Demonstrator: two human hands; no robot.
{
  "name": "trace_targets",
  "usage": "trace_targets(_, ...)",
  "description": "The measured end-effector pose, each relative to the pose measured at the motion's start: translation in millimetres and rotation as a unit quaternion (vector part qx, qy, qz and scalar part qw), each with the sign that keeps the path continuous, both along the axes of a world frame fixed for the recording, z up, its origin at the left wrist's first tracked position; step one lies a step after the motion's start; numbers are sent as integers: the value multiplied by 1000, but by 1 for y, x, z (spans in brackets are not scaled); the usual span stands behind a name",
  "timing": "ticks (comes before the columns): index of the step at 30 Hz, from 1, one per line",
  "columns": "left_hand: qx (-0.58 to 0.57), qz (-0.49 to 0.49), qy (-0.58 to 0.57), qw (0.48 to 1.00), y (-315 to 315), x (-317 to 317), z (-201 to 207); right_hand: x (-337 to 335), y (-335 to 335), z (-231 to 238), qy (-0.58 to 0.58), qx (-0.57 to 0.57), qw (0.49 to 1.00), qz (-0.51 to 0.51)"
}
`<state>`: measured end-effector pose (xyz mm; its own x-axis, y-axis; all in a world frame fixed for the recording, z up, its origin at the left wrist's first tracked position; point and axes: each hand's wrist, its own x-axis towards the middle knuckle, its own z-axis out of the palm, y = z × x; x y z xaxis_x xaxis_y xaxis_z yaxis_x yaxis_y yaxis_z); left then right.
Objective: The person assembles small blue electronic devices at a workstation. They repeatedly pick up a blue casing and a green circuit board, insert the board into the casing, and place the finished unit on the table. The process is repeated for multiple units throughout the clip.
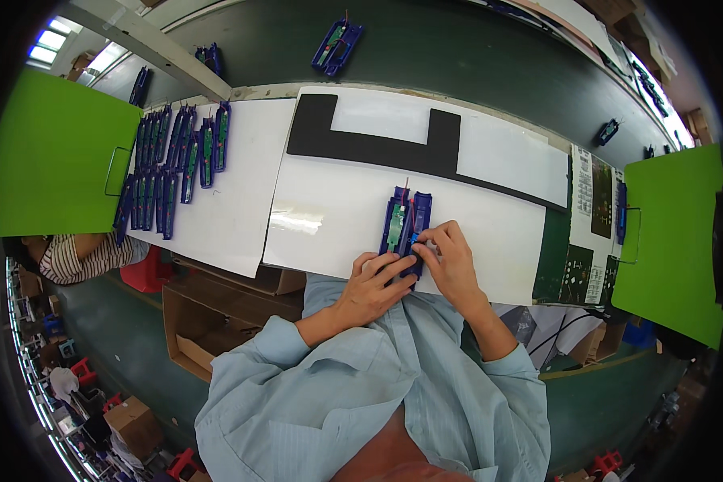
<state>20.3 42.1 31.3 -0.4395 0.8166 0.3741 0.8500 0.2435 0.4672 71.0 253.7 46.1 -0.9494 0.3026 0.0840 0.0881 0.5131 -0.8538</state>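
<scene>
Two long dark-blue plastic casing halves lie side by side on the white work surface in front of me. The left casing half [387, 215] holds a narrow green circuit board [396, 229], and a thin red wire sticks up past its top end. The right casing half [423, 210] shows its hollow inside, with a red wire along it. My left hand [368, 291] is closed over the lower ends of the casings, holding them down. My right hand [453, 261] pinches thumb and forefinger at the right casing half, beside a small bright-blue bit; what is between the fingertips is hidden.
Rows of filled blue casings [169, 165] lie on the left of the bench. A black U-shaped foam piece [377, 150] lies beyond the hands. Green panels [56, 153] flank both sides. Another casing [337, 46] lies on the dark-green belt [458, 56]; a person's striped sleeve [96, 255] shows at left.
</scene>
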Motion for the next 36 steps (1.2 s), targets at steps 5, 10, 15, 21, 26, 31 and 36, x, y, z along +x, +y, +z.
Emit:
trace_targets(5,-14,-7,-15,1000,0,-1,2,-15,17,18,-51,-22,998,-21)
trace_targets(10,-46,4,-5,999,4,1,7,-38,22,12,30,95,995,-16)
trace_targets(15,-45,-14,5,999,2,-3,10,-43,8,-6,1,111,994,-4)
trace_targets(21,0,17,-66,998,3,-17,20,-36,0,-6,30,39,999,-23)
trace_targets(26,43,141,-14,989,37,-64,36,-29,-2,-4,37,51,998,-26)
trace_targets(31,22,109,18,994,46,-80,33,-27,-3,-5,49,53,997,-15)
trace_targets(36,53,109,-40,992,41,-75,22,-27,-2,-7,34,-82,996,-20)
